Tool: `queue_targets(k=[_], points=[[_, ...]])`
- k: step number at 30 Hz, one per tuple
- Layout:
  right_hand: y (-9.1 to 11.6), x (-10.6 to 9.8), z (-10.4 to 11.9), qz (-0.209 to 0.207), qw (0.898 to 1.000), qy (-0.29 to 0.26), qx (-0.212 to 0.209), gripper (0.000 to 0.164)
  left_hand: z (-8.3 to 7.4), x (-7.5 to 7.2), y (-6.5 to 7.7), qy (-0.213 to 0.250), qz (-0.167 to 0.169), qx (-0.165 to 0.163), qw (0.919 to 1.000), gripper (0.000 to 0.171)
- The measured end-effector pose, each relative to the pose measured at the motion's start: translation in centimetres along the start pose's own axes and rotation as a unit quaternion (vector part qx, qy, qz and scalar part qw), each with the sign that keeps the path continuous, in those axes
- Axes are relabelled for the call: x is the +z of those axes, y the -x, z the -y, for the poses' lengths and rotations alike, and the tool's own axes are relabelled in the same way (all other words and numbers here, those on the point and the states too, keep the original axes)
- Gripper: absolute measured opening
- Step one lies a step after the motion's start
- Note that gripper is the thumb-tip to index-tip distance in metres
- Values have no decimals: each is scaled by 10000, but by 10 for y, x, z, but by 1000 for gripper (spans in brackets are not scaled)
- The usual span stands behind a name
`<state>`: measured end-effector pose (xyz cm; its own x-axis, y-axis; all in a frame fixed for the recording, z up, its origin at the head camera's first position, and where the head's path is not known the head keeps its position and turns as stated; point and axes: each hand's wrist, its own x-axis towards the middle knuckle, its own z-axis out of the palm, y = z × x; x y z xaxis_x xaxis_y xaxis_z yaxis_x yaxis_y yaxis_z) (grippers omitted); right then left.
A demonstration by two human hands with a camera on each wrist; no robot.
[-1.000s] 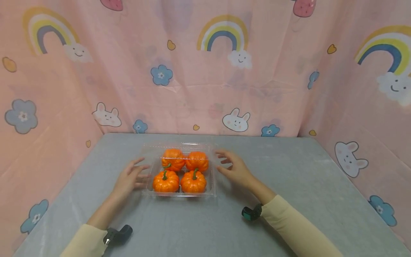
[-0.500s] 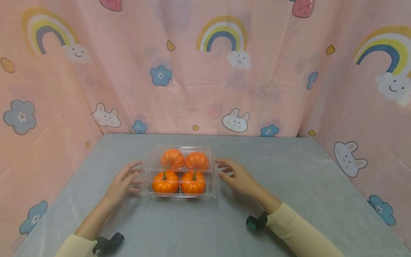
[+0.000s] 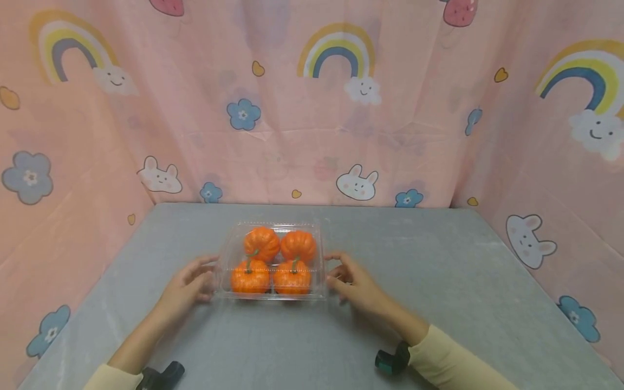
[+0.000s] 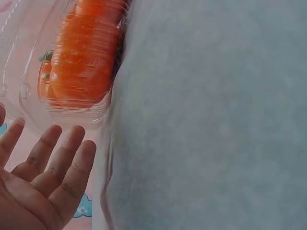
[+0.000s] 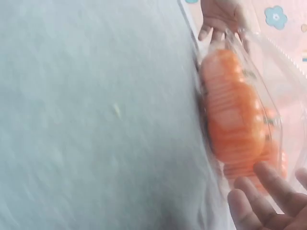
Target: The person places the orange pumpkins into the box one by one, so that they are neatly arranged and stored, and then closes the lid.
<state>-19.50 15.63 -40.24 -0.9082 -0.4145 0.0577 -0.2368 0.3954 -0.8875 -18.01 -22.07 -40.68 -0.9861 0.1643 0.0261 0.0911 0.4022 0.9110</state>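
A clear plastic clamshell box (image 3: 272, 296) sits on the table with several small orange pumpkins (image 3: 250, 279) with green stems inside. Its hinged lid (image 3: 234, 241) slants forward over them; in the left wrist view a gap shows between lid and base. My left hand (image 3: 184, 287) is at the box's left side, its fingers (image 4: 72, 158) nearly straight with tips right at the clear wall. On the opposite side is my right hand (image 3: 358, 284), fingertips by the lid's right edge. Its fingers (image 5: 268, 196) look loosely extended in the right wrist view.
A grey cloth-covered table (image 3: 439, 281) spreads around the box. Pink printed curtains (image 3: 292, 135) stand along the back and both sides. A dark wrist device (image 3: 392, 360) sits on the right forearm, and a matching dark device (image 3: 163, 376) on the left.
The lid has swung from raised at the back down and forward over the pumpkins. Both hands have come nearer the person along the box's sides. The box stays in place.
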Motion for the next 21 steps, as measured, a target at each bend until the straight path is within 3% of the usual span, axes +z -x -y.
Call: queue_targets(k=[9,21], points=[[5,12,0,73,9995,-318,-16,52,1,5,0,-300,104,-366,9988,40],[6,18,-1,246,9925,-1162,271,54,-1,6,0,236,406,-413,9980,48]])
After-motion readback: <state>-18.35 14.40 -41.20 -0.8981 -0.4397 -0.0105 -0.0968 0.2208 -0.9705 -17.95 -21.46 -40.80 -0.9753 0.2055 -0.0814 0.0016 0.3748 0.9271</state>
